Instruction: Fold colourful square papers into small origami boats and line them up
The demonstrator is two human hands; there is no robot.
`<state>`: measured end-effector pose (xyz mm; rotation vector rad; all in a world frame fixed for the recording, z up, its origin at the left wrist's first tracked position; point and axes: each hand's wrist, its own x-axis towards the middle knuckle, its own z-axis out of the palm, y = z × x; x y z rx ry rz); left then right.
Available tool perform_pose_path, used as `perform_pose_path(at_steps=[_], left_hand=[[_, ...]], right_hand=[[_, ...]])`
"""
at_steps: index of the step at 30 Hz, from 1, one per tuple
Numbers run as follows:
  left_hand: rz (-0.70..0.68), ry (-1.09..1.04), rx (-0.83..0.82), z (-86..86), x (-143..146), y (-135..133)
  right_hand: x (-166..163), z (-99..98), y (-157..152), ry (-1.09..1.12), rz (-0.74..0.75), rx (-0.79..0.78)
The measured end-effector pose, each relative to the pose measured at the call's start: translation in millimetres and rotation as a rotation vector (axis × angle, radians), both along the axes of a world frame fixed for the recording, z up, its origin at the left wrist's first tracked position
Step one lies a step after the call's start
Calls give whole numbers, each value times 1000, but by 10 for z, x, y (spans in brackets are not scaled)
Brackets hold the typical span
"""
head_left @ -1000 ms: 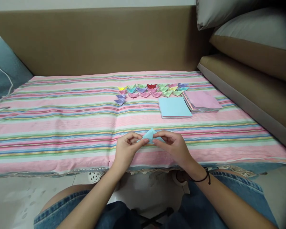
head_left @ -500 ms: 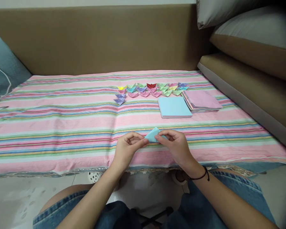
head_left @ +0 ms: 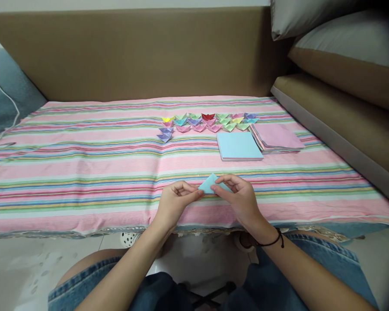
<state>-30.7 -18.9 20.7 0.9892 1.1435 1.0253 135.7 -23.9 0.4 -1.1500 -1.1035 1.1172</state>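
A light blue piece of paper [head_left: 208,184], folded into a triangle with its point away from me, is between my hands above the near part of the striped cloth. My left hand [head_left: 178,198] pinches its left corner between thumb and fingers. On the other side, my right hand [head_left: 240,196] grips the paper with the thumb on its near face and the fingers behind its top edge. Part of the right side is covered by those fingers. Beyond my hands lies a stack of square paper [head_left: 240,145] with a light blue sheet on top.
Several folded paper boats [head_left: 199,128] in many colours stand in rows farther back. A pink-topped paper stack [head_left: 280,136] adjoins the blue one. Brown cushions [head_left: 337,121] are piled at the right, and a brown backboard [head_left: 142,56] rises behind the striped cloth [head_left: 68,172].
My right fingers have lifted a little, so more of the folded paper's right side shows. My left hand keeps its pinch. The whole view has shifted slightly.
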Motion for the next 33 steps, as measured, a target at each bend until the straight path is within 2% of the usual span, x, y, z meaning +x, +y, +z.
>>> perform_pose_path(at_steps=[6, 12, 15, 21, 33], left_hand=[[-9, -28, 17, -19, 11, -1], [-36, 62, 260, -39, 40, -9], [-40, 132, 316, -60, 41, -22], [42, 245, 365, -62, 32, -35], [75, 221, 381, -65, 70, -52]], right_hand=[[0, 13, 2, 21, 9, 18], [2, 32, -7, -73, 53, 78], [-10, 24, -22, -143, 70, 126], [-14, 2, -32, -160, 86, 142], [-11, -22, -32, -166, 69, 126]])
